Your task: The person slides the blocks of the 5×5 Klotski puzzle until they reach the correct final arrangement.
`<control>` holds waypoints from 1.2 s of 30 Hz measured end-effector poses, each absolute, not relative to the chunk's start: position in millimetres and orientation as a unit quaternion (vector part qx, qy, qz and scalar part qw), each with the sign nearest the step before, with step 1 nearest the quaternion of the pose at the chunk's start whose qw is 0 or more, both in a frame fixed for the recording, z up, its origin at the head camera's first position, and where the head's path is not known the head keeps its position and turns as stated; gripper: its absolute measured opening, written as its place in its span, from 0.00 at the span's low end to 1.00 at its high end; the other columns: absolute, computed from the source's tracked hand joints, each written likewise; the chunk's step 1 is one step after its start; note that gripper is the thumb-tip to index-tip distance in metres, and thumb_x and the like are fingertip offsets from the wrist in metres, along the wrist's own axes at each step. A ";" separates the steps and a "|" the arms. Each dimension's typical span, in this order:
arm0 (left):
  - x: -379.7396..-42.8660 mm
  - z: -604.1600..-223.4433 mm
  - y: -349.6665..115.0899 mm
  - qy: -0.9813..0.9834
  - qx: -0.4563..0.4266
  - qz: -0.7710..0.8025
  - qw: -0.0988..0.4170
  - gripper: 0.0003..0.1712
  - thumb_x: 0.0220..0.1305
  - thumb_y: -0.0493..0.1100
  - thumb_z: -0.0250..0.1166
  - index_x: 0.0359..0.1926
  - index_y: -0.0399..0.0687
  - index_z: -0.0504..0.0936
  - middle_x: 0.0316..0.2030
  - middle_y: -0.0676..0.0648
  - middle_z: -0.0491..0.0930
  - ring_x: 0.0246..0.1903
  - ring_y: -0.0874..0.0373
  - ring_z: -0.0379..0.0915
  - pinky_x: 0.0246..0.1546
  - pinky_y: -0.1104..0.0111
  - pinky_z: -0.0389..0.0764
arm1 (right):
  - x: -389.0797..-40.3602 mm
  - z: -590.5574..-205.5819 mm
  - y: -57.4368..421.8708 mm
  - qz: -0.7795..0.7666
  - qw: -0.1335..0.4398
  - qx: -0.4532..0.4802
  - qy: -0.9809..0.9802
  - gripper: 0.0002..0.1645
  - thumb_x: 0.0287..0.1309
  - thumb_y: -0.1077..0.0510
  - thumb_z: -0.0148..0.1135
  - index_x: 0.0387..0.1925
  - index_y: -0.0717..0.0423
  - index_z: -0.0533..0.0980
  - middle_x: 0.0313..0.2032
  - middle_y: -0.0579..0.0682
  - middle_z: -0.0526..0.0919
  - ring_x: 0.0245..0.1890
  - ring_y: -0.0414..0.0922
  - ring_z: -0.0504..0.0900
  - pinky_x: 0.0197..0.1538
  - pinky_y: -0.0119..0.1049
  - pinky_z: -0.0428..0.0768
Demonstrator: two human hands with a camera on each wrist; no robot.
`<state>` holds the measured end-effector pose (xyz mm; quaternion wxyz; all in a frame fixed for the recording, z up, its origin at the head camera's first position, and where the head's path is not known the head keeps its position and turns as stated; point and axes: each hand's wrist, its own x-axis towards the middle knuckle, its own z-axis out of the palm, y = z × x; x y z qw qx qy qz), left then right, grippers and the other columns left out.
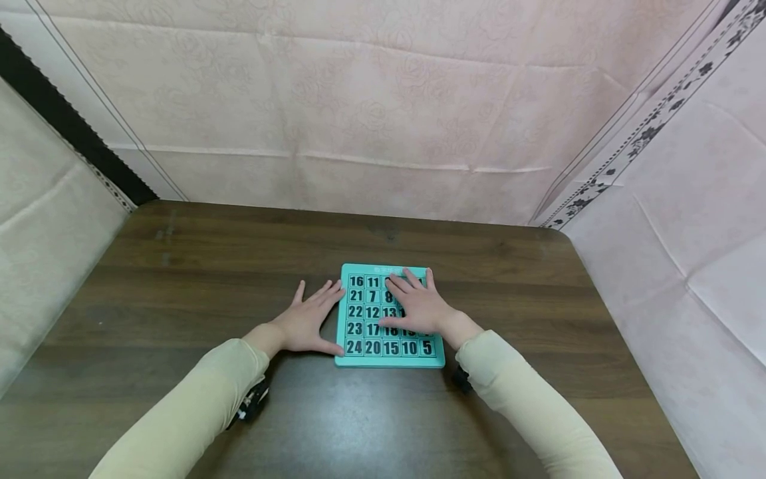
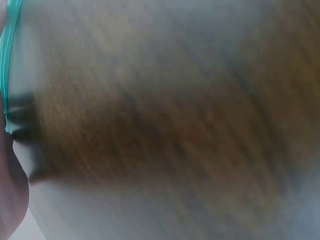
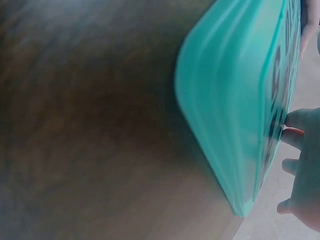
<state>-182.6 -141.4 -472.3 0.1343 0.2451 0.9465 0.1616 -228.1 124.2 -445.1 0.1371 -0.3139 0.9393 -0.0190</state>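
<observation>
A turquoise number slide puzzle point(image 1: 389, 362) lies flat on the table, its square tiles point(image 1: 355, 346) printed with black numbers in rows. My left hand point(image 1: 306, 324) is at its left edge, fingers spread, with fingertips and thumb at the frame. Over the upper right of the puzzle, my right hand point(image 1: 419, 309) spreads its fingers and hides several tiles. The right wrist view shows the thick side of the puzzle point(image 3: 220, 95) and the right hand's fingers point(image 3: 292, 137) at its face. In the left wrist view only a sliver of the puzzle point(image 2: 6, 55) appears, beside part of the left hand point(image 2: 11, 195).
The brown wood-grain table point(image 1: 227, 266) has rounded far corners. Pale patterned cloth point(image 1: 371, 120) hangs behind its far edge, with more cloth point(image 1: 688, 233) at the right side. A dark wrist device point(image 1: 254, 399) sits under the left sleeve.
</observation>
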 end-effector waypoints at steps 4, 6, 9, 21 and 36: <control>-182.7 -474.3 -141.4 0.946 0.246 0.165 0.134 0.67 0.41 0.82 0.56 0.74 0.50 0.45 0.74 0.49 0.39 0.74 0.50 0.34 0.66 0.39 0.27 | -228.4 -446.1 123.1 -0.012 0.138 -0.311 0.940 0.53 0.54 0.22 0.43 0.73 0.46 0.47 0.73 0.45 0.48 0.74 0.51 0.37 0.69 0.63 0.32; -182.6 -475.1 -141.5 0.946 0.245 0.165 0.134 0.67 0.41 0.82 0.56 0.74 0.50 0.46 0.74 0.49 0.39 0.74 0.50 0.34 0.66 0.39 0.27 | -228.3 -445.7 123.9 -0.013 0.141 -0.310 0.940 0.53 0.54 0.22 0.42 0.73 0.45 0.47 0.74 0.45 0.47 0.74 0.51 0.37 0.69 0.63 0.31; -182.3 -475.1 -141.5 0.946 0.246 0.164 0.131 0.67 0.41 0.82 0.56 0.74 0.50 0.45 0.74 0.49 0.39 0.74 0.50 0.34 0.66 0.39 0.27 | -228.4 -443.6 126.8 -0.030 0.138 -0.308 0.941 0.52 0.56 0.24 0.43 0.73 0.46 0.48 0.74 0.48 0.47 0.74 0.53 0.37 0.68 0.63 0.31; -181.9 -472.8 -142.6 0.949 0.247 0.157 0.118 0.68 0.40 0.81 0.57 0.74 0.49 0.45 0.74 0.48 0.40 0.74 0.50 0.34 0.66 0.39 0.28 | -235.2 -430.6 166.6 -0.079 0.086 -0.262 0.958 0.51 0.58 0.30 0.50 0.72 0.54 0.50 0.72 0.56 0.51 0.73 0.58 0.42 0.66 0.67 0.32; -182.0 -469.7 -141.7 0.948 0.244 0.163 0.121 0.68 0.40 0.81 0.59 0.74 0.49 0.46 0.74 0.48 0.40 0.74 0.50 0.34 0.66 0.39 0.27 | -223.9 -448.5 173.1 -0.058 0.123 -0.274 0.952 0.51 0.56 0.27 0.48 0.72 0.49 0.51 0.73 0.50 0.51 0.74 0.56 0.41 0.67 0.66 0.32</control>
